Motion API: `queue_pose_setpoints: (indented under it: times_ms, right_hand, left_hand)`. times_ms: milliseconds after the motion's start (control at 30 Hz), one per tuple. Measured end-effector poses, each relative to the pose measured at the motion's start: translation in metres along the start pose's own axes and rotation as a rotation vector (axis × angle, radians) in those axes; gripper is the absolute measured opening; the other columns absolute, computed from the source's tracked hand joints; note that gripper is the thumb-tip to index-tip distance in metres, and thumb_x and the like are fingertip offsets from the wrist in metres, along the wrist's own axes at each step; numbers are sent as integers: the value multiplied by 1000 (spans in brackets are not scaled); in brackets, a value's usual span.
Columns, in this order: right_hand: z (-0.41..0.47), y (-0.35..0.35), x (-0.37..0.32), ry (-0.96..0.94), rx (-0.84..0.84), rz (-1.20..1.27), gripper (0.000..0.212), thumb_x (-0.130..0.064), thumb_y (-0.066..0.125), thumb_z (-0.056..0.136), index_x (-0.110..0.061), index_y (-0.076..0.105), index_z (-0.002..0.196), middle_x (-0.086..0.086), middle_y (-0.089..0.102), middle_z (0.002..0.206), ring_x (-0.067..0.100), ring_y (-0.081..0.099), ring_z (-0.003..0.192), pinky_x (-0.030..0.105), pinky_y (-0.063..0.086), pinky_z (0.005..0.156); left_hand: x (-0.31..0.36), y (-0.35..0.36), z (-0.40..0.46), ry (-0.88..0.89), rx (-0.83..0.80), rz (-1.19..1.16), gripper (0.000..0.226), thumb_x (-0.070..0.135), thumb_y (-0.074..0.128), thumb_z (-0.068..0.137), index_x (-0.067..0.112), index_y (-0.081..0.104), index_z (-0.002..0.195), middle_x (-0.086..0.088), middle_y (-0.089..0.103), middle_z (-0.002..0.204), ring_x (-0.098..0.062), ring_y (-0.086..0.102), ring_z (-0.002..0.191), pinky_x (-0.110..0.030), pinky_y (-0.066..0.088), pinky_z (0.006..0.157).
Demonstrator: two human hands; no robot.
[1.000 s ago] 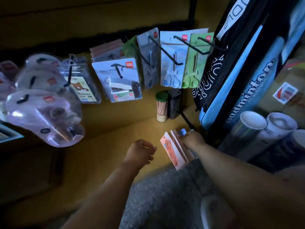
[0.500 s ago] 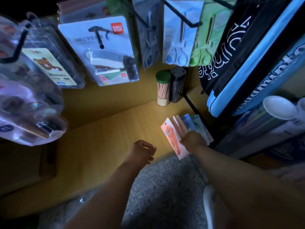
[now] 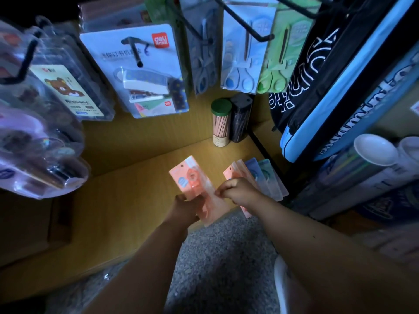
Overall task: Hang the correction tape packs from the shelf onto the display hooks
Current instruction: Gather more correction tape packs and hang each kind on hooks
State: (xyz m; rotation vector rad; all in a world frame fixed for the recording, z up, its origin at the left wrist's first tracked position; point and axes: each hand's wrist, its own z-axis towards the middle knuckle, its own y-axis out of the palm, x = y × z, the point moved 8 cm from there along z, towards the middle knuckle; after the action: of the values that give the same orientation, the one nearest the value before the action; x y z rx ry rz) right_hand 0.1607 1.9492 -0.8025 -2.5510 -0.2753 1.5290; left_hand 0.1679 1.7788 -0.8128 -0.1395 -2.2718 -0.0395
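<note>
A pink correction tape pack [image 3: 191,177] stands tilted over the wooden shelf [image 3: 127,191], and my left hand [image 3: 188,206] grips its lower end. My right hand [image 3: 238,190] pinches the pack's right edge with closed fingers. Behind that hand a fanned stack of packs [image 3: 260,175] lies on the shelf near the right corner, pink in front, blue and teal behind. Black display hooks [image 3: 260,37] jut out above, loaded with scissors packs.
A stapler pack [image 3: 145,71] hangs on a hook at centre. Clear plastic packs [image 3: 38,132] bulge in at left. A green-capped pencil tube [image 3: 221,122] and a dark tube [image 3: 240,117] stand at the shelf's back. Badminton bags [image 3: 335,91] and rolls [image 3: 376,152] crowd the right.
My left hand has moved right and closed on a pink pack, which has come away from the stack. My right hand has shifted from the stack to that pack's edge. The camera has moved closer.
</note>
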Motion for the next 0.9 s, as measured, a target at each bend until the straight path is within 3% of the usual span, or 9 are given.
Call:
queue_pose_setpoints:
  times_ms: [67, 133, 233, 300, 367, 567, 700, 833, 900]
  right_hand:
    - [-1, 7, 1, 18, -64, -8, 7, -14, 75, 79, -16, 72, 74, -16, 65, 55, -14, 52, 44, 0, 33, 43]
    - [0, 6, 3, 29, -50, -23, 9, -24, 76, 78, -21, 71, 72, -19, 63, 53, -12, 54, 50, 3, 35, 46]
    - [3, -25, 9, 19, 236, -194, 23, -34, 70, 83, -12, 73, 90, -1, 70, 85, 11, 63, 83, 18, 42, 67]
    - [-2, -53, 18, 83, 480, -373, 37, -39, 57, 91, -6, 69, 100, 12, 69, 97, 28, 64, 96, 28, 44, 77]
    - [-6, -72, 32, 170, 591, -498, 42, -41, 49, 94, -3, 66, 102, 17, 68, 105, 33, 63, 102, 33, 46, 83]
    - [-7, -74, 57, 315, 529, -743, 37, -34, 45, 97, -6, 56, 118, 16, 61, 119, 31, 58, 111, 37, 47, 91]
    - [-7, -69, 54, 333, 522, -636, 31, -22, 50, 95, -3, 58, 117, 16, 62, 120, 32, 58, 112, 35, 45, 91]
    - [-2, -53, 31, 251, 474, -422, 21, -24, 58, 88, -7, 70, 91, 13, 71, 100, 26, 65, 85, 20, 43, 60]
    - [4, -43, 14, 153, 444, -257, 20, -20, 64, 84, -6, 73, 96, 13, 73, 99, 27, 66, 87, 20, 43, 64]
  left_hand:
    - [0, 1, -3, -1, -7, -125, 7, 6, 62, 93, 10, 68, 94, -7, 73, 75, -18, 69, 65, -31, 57, 59]
    - [1, -2, -2, 2, 17, -189, 13, 0, 60, 93, 10, 68, 95, -7, 73, 75, -23, 68, 70, -38, 58, 66]
    - [2, -5, -2, 0, 17, -226, 22, 0, 63, 92, 7, 63, 113, -12, 72, 94, -31, 69, 89, -54, 56, 88]
    - [2, -5, -4, -11, -1, -249, 27, 2, 63, 92, 7, 61, 118, -13, 71, 100, -32, 69, 94, -56, 55, 91]
    - [0, -4, -6, -17, -25, -249, 28, 3, 61, 94, 9, 61, 121, -12, 71, 103, -31, 69, 96, -53, 56, 88]
    - [-9, -8, -7, -71, -41, -273, 36, 8, 58, 97, 11, 55, 132, -14, 69, 117, -33, 66, 106, -54, 53, 93]
    - [-11, -12, -7, -75, -43, -306, 35, 11, 57, 98, 9, 55, 133, -15, 68, 117, -35, 66, 108, -54, 53, 93]
    - [-8, -19, -8, -27, -7, -311, 34, 15, 59, 97, 9, 56, 130, -12, 68, 100, -31, 66, 93, -53, 55, 89]
    - [-5, -24, -7, -6, 26, -313, 32, 16, 59, 98, 10, 55, 130, -13, 67, 102, -32, 65, 93, -57, 54, 92]
